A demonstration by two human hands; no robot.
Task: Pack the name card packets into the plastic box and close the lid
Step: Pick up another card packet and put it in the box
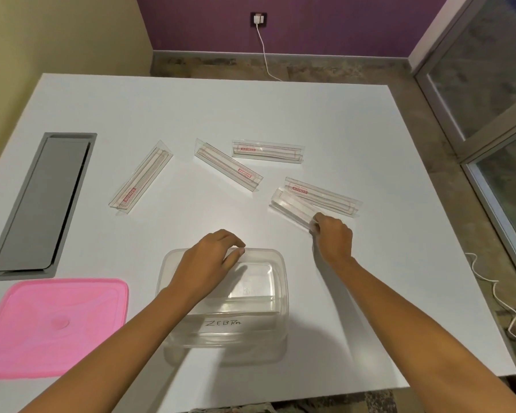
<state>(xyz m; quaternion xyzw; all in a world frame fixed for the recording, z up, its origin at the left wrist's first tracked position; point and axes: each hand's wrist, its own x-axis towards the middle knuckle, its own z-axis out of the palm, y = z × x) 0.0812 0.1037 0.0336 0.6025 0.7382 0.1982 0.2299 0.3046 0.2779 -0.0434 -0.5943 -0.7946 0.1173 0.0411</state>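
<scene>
Hands at a white surface (340,114): left hand (209,263) curls its fingers over the far rim of the open clear plastic box (227,335) (marked "ZEBRA"), right hand (334,236) pinches one name card packet (292,208) by its near end, four more packets (140,175) (228,164) (268,152) (322,193) lie beyond, pink lid (54,326) at left.

I take this for an office meeting room, wide white table (280,114) with a grey cable hatch (42,204) sunk into its top, purple wall (325,25) with a socket (252,16) and charger (259,18) plugged in, aluminium-framed glass panels (489,70) at my right
</scene>
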